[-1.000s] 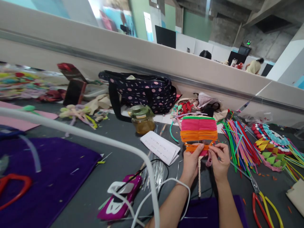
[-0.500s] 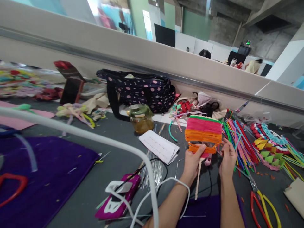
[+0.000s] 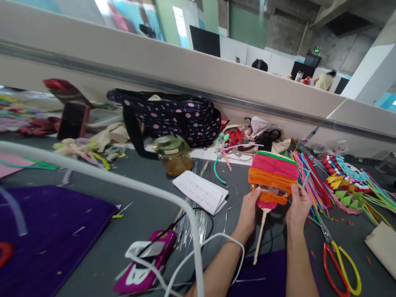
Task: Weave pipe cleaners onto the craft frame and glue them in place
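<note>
A flat fan-shaped craft piece [image 3: 272, 166], banded in green, pink and orange pipe cleaners, is held up in front of me. Its thin cream wrapped handle [image 3: 260, 237] points down. My left hand [image 3: 250, 209] pinches the lower left edge, at the orange rows. On the opposite side, my right hand [image 3: 297, 205] has its thumb and fingers closed on the right edge of the orange part. A gap shows between the upper orange band and the lower orange rows, with a small pink section beneath.
Loose pipe cleaners [image 3: 317, 181] and scissors [image 3: 332, 251] with red and yellow handles lie to the right. Left of my hands are a folded paper [image 3: 199, 190], a lidded glass jar [image 3: 173, 156] and a magenta glue gun [image 3: 148, 264]. A white tube [image 3: 130, 181] crosses the foreground.
My left hand has shifted to the piece's left edge, uncovering more of its lower part and handle. My right hand has come in to grip the right edge. The view has turned slightly right.
</note>
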Available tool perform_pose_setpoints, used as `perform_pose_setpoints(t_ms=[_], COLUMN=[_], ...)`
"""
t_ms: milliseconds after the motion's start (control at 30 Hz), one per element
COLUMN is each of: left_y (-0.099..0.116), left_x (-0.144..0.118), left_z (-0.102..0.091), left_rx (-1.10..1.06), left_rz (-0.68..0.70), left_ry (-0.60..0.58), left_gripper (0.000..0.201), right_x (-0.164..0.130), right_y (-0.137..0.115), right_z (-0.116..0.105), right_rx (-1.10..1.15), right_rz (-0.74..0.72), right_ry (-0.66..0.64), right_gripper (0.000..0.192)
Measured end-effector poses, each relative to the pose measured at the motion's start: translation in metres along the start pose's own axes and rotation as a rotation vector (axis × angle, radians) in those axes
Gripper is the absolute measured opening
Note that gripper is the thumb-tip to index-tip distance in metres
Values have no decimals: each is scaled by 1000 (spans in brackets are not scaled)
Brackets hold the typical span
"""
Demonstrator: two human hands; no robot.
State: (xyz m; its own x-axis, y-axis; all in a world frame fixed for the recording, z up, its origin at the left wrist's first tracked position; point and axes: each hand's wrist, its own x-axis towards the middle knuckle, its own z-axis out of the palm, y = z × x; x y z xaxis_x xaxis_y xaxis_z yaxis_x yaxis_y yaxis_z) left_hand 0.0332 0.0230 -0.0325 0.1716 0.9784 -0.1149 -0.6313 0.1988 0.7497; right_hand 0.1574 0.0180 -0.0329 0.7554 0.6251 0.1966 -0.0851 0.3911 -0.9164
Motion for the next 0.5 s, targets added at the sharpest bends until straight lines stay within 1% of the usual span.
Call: perform_pose_setpoints(t_ms=[133,200,267,367,500], left_y=[5,7,9,10,13], left_x=[1,1,2,2,2], left_z=[-2,-4,-5,-5,-5], left_rx=[78,128,154,154,125], left_rz=[14,-4,-30,-49,-54], left_ry=[45,74,91,77,22], left_gripper=[41,43,41,32,25], right_x=[1,2,3,5,9], right_y=[-1,-1,-2,-1,0], right_z=[-1,-2,-2,-4,-7], right_rx=[19,36,31,1,-1], right_rz=[-18,-23,-36,-58,-57], right_ry=[9,1,-1,19,44], right_gripper=[26,25,25,26,28])
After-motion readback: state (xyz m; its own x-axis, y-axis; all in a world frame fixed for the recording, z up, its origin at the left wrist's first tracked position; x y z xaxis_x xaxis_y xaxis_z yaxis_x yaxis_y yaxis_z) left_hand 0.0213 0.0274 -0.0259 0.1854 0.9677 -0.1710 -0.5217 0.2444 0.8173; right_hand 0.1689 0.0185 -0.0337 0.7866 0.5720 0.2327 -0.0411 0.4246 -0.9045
